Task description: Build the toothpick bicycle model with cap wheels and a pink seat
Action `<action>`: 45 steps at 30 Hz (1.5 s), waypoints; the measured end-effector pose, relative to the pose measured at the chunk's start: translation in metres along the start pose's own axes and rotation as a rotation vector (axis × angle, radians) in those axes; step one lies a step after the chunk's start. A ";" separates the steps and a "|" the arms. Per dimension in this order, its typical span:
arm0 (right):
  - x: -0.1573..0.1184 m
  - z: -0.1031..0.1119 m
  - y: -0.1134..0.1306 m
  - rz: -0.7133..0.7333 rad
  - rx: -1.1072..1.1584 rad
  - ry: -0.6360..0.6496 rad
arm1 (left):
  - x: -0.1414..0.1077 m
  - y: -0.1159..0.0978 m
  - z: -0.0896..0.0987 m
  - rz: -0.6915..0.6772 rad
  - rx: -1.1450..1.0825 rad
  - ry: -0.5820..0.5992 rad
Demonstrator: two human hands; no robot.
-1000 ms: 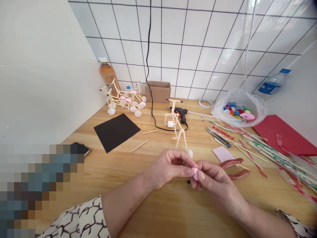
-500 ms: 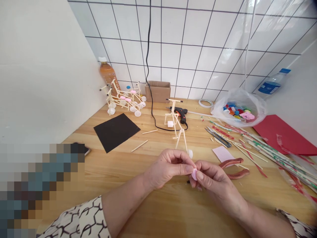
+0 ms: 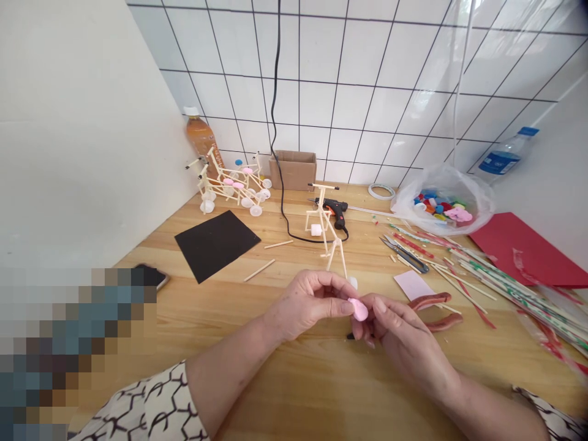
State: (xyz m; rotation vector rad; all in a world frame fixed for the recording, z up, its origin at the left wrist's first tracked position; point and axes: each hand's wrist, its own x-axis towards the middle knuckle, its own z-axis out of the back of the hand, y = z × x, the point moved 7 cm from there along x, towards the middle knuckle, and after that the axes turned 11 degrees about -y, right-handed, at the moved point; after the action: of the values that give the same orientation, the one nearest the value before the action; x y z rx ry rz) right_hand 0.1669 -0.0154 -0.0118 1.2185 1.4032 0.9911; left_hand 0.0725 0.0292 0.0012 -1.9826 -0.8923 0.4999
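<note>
My left hand and my right hand meet above the wooden bench, and both pinch a small pink plastic cap between their fingertips. Just beyond my fingers stands a model of glued wooden sticks, with a white cap wheel near its foot, close to my left hand. A small dark item peeks out below my right hand, mostly hidden.
A hot glue gun lies behind the stick model. Red-handled pliers, scissors and striped straws lie to the right. Left of my hands are a black card and loose sticks; further back, finished stick models and a bag of caps.
The pink cap has moved slightly up and left and turned, showing more of its flat side. My fingers have shifted their hold on it.
</note>
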 end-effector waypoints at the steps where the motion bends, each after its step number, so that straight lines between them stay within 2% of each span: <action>1: 0.000 0.000 0.000 -0.002 0.005 -0.004 | 0.000 0.000 0.000 0.002 0.002 -0.003; 10: -0.001 0.000 0.001 0.011 -0.182 -0.005 | -0.002 0.001 -0.001 0.017 0.096 -0.026; 16: -0.003 -0.003 0.011 0.073 -0.302 -0.026 | -0.003 0.002 0.002 -0.032 0.216 -0.056; 24: -0.003 -0.001 0.009 0.070 -0.273 -0.025 | -0.003 0.004 -0.001 0.018 0.095 -0.016; 31: -0.004 -0.001 0.013 0.098 -0.373 -0.060 | -0.003 0.005 0.001 0.004 0.197 -0.040; 37: -0.002 0.005 0.004 0.089 -0.181 -0.031 | -0.001 0.005 -0.002 0.057 0.056 0.006; 43: -0.001 0.004 0.004 0.073 -0.177 -0.038 | 0.001 0.005 0.011 0.048 0.118 -0.142; 45: -0.002 0.003 0.007 0.070 -0.220 -0.053 | 0.001 0.004 0.012 0.046 0.134 -0.148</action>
State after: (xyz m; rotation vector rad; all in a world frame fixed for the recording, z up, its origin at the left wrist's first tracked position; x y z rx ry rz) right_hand 0.1709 -0.0167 -0.0048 1.1278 1.1832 1.1222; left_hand 0.0667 0.0352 -0.0083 -1.8654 -0.8820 0.7221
